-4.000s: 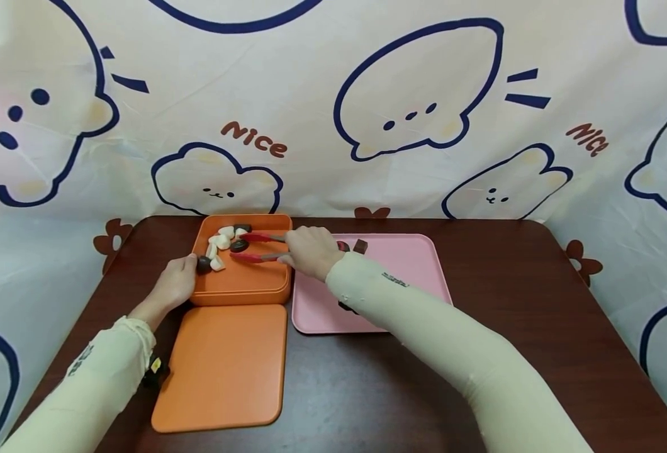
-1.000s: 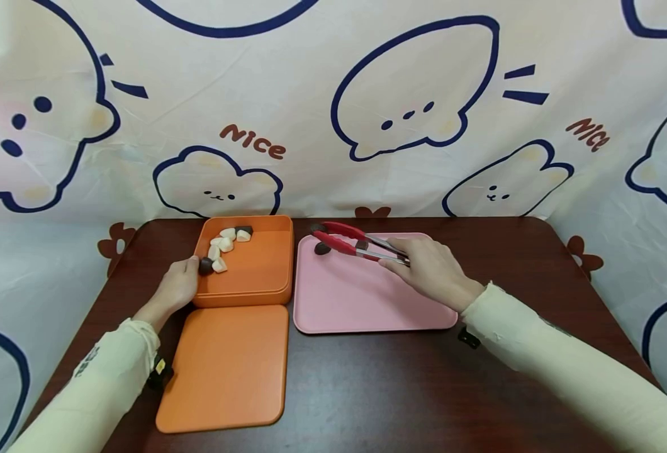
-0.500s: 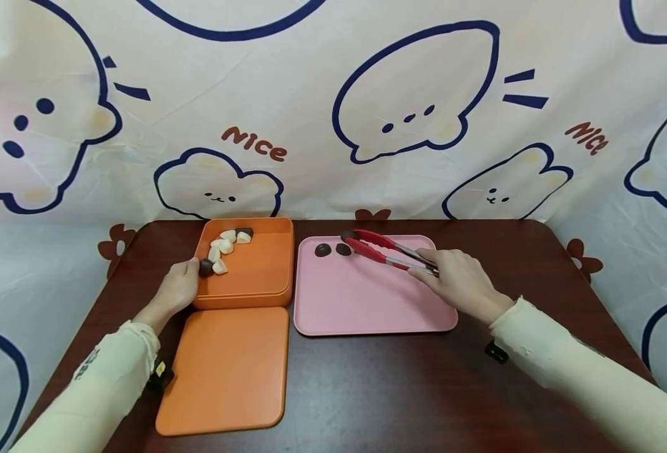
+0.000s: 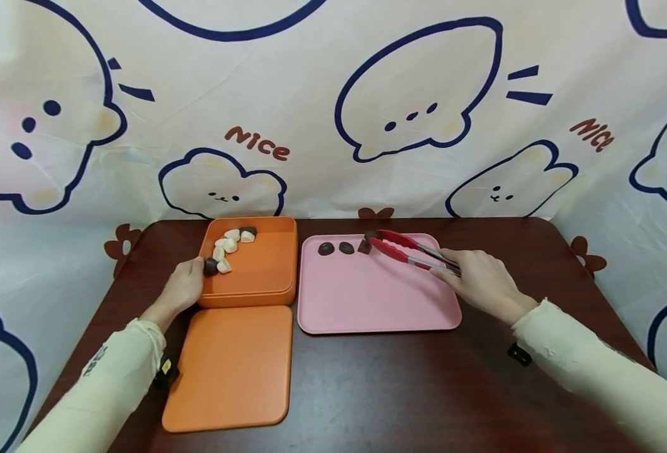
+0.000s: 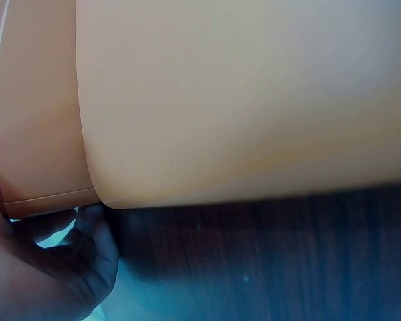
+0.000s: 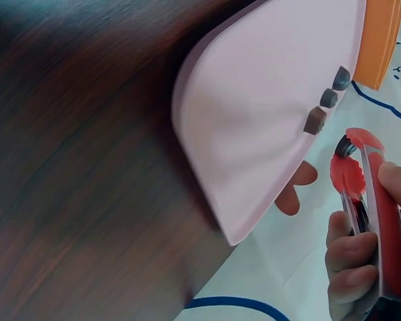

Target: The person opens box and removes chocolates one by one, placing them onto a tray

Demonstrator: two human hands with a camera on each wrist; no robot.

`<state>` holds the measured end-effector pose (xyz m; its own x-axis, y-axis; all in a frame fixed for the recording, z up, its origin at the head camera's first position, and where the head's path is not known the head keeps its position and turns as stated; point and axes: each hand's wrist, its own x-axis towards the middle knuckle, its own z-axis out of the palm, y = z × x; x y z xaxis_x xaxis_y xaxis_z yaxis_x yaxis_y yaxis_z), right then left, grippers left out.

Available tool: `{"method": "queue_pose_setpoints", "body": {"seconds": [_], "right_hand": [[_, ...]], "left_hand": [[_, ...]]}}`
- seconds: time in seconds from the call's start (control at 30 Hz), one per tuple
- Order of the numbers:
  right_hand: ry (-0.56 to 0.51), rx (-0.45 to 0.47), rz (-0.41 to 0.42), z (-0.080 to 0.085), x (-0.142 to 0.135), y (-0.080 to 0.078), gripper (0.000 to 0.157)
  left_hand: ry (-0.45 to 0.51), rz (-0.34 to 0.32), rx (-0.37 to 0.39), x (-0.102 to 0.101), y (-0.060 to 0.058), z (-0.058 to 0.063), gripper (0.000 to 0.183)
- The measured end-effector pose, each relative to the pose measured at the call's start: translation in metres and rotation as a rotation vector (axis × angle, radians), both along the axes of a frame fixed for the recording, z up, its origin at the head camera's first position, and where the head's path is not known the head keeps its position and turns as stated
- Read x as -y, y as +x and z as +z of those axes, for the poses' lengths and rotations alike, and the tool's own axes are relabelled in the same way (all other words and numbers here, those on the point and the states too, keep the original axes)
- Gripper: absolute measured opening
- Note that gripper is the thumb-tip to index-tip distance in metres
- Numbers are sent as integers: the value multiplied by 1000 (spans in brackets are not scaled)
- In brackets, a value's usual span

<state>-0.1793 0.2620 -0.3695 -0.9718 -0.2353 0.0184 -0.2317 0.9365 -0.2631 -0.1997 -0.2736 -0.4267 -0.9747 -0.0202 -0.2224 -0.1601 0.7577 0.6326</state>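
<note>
– What did the hands hold?
– The right hand (image 4: 483,281) grasped red tongs (image 4: 391,251), which pinched a dark piece (image 6: 345,146) raised near the pink tray's (image 4: 375,302) far edge, while the left hand (image 4: 183,286) gripped the orange box (image 4: 254,299) by its left side
– And the tray?
– Three more dark pieces (image 4: 347,248) lay there in a row; white pieces (image 4: 229,245) sat in the box

Head cam looks forward-down, table (image 4: 379,390) at 6 o'clock. Left wrist: very close, dim, probably orange lid (image 5: 240,87). Right wrist: tilted, near; shares 1-o'clock pink tray (image 6: 254,114) with head.
</note>
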Motion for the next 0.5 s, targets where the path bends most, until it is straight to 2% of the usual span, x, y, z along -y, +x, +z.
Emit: {"method": "queue_pose_setpoints", "body": {"seconds": [0.5], "right_hand": [[40,-18,1,-12,-13,-4,46]], "left_hand": [[8,0,15,0,0,1,70]]}}
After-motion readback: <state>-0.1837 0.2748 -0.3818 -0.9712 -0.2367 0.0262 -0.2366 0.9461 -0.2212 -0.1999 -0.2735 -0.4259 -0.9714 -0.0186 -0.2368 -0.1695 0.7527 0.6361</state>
